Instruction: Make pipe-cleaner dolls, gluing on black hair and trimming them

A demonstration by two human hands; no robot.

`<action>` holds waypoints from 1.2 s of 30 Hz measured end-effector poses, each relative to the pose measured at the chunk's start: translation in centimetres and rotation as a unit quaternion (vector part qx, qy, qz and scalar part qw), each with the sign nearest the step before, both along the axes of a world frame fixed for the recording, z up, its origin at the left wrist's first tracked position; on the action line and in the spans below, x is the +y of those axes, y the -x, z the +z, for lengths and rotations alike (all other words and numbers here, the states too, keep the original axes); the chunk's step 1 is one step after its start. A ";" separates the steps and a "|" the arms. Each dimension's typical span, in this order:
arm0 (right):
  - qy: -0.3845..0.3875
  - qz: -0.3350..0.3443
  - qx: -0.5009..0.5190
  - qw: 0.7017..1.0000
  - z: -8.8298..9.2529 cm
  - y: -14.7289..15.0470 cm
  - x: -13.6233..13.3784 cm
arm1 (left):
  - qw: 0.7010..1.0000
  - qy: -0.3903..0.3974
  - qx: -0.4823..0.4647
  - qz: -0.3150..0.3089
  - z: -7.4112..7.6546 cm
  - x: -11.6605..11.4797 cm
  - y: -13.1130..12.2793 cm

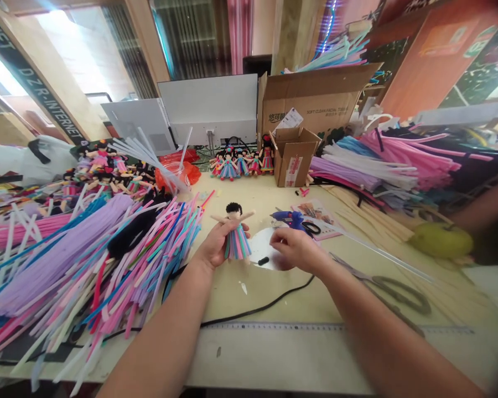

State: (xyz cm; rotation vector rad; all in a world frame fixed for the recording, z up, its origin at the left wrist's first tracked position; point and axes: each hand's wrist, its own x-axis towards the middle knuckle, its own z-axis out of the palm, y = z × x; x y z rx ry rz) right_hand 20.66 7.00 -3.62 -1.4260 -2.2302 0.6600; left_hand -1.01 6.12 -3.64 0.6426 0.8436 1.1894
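Lilac bundle (78,249): long fuzzy stems laid side by side at the left, soft, matt, nearly straight
Mixed stems (161,260): pink, aqua, white, blue and red, thin and furry, crossing in a loose heap just beside the lilac lot
Black bundle (133,235): thick, plush, lying across the top of the heap
White disc (259,243): smooth, flat, curved at the edge, pale on the yellowish tabletop (228,290)
Black piece (263,261): short, rounded little rod, resting on the disc
Glue gun (288,218): blue-bodied, plastic by the look, just beyond the right hand
Large scissors (398,290): dark looped handles, blurred, lying near the right forearm
Cardboard box (292,166): brown, stiff, open-flapped, standing beside a doll row (240,163) in bright striped skirts
Doll (237,243): pale round head, curly black hair with a tuft hanging at one side, arms straight out, flared skirt of upright strips in pink, blue, green and purple
Doll's place: upright above the tabletop, in the left hand, near the disc
Left hand (216,243): closed round one side of the doll, thumb across the chest
Right hand (292,249): fingers curled in, tips close together over the disc; cannot tell about anything pinched there
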 end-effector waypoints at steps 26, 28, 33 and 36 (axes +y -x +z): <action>0.019 -0.238 0.023 0.971 -1.8 -3.0 4.7 | 0.997 -0.007 0.075 -0.019 -0.6 0.2 -0.1; 0.030 -0.231 0.065 0.970 -1.9 -3.3 4.5 | 0.995 -0.020 0.099 -0.024 -0.6 0.1 -0.1; 0.065 -0.206 0.175 0.961 -0.3 -4.0 3.6 | 0.980 -0.037 0.194 -0.024 -0.2 0.2 -0.4; 0.088 -0.167 0.273 0.943 0.9 -4.5 3.2 | 0.963 -0.055 0.264 -0.023 0.5 0.6 -0.6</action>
